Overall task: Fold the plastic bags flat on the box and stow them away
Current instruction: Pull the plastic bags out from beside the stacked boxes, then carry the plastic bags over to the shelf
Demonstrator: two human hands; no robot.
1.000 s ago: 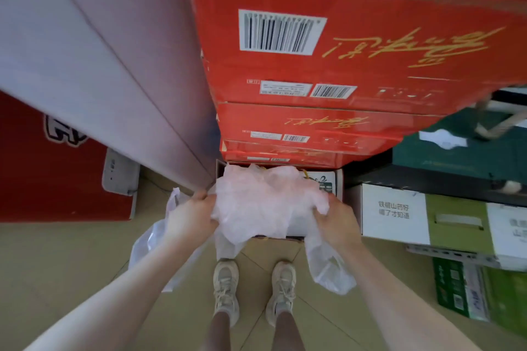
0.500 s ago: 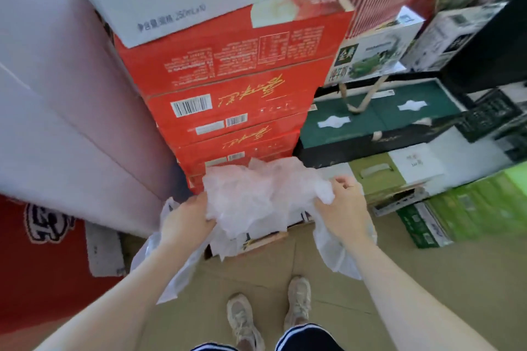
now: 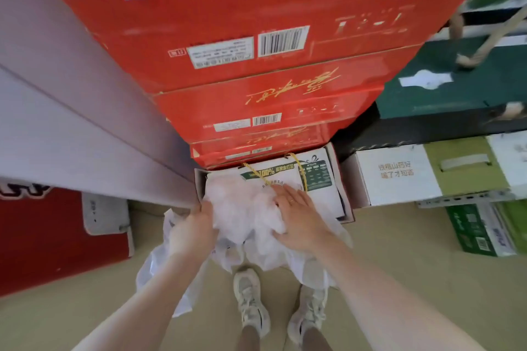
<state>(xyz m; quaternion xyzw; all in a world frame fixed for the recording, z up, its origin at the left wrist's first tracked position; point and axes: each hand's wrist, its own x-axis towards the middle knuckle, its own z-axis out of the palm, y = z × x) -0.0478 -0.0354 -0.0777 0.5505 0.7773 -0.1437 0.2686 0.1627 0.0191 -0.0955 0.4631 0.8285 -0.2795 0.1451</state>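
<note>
A: Where are the plastic bags (image 3: 245, 208) rn?

B: Bunched in a crumpled heap on the white box (image 3: 328, 196) at the foot of the red carton stack (image 3: 256, 88). Part of the film spills over the box's near edge and hangs toward the floor, above the shoes (image 3: 251, 302).

A: Hands?

B: Right hand (image 3: 296, 219) lies on the heap w/ fingers straight, palm down, pressing, not clutching. Left hand (image 3: 194, 231) is at the heap's left edge, fingers curled round a fold of film, so it's gripping the bags.

A: How'll they handle?

B: Prob. v. light, thin, limp, no stiffness at all. Looks slippery, and I'd guess trapped air makes it puff back up once pressure is off. Not fragile, though thin film could tear if yanked against the box corner.

A: Where to take hold?

B: IMO pinch at edges or corners, not mid-heap; a flat palm holds the centre while the other hand pulls an edge taut. The hanging tails need gathering up first, else they drag the lot off the box.

A: Folded yet?

B: No, heap is crumpled; can't tell how many bags.
</note>
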